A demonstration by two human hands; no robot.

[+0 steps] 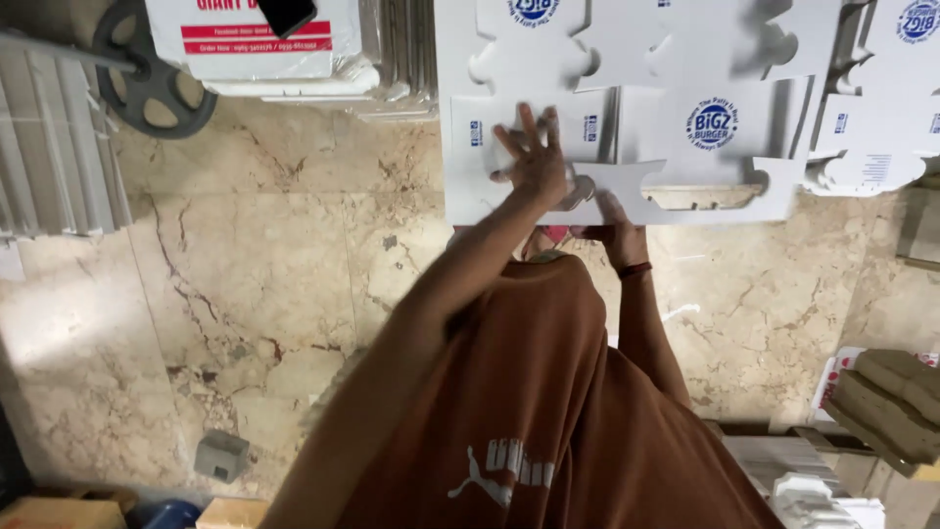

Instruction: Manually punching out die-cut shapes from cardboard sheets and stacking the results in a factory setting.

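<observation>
**Two hands on a flat die-cut carton blank**

At the far left edge of the frame a stack of pale slatted panels [54, 137] runs down the side, and just right of it a dark spoked wheel [152, 73] lies on the floor. In the upper left sits one white box with red bands [259, 44], resting on a pile of flat white sheets [392, 69]. Below these the marble floor [245, 294] lies bare across the left and middle of the frame, the widest open room in view; a single small grey block [220, 456] sits low on it, near the bottom edge.

At upper centre the flat white carton blank [685, 147] spreads to the right, its lower edge notched and its cut-out tabs pointing up. The left hand [534, 162] lies on the blank's left part, palm down, fingers spread and straight, pressing rather than gripping, the arm stretched long from the brown sleeve [470, 392]. The right hand [617, 230] sits just right of it at the blank's lower edge; its fingers reach under or onto the edge, and whether they clasp it cannot be told.

At the upper right, more white blanks [881, 127] overlap. In the lower right corner, brown cardboard pieces [891, 402] are stacked over further white sheets [813, 480], crowding that side.
</observation>
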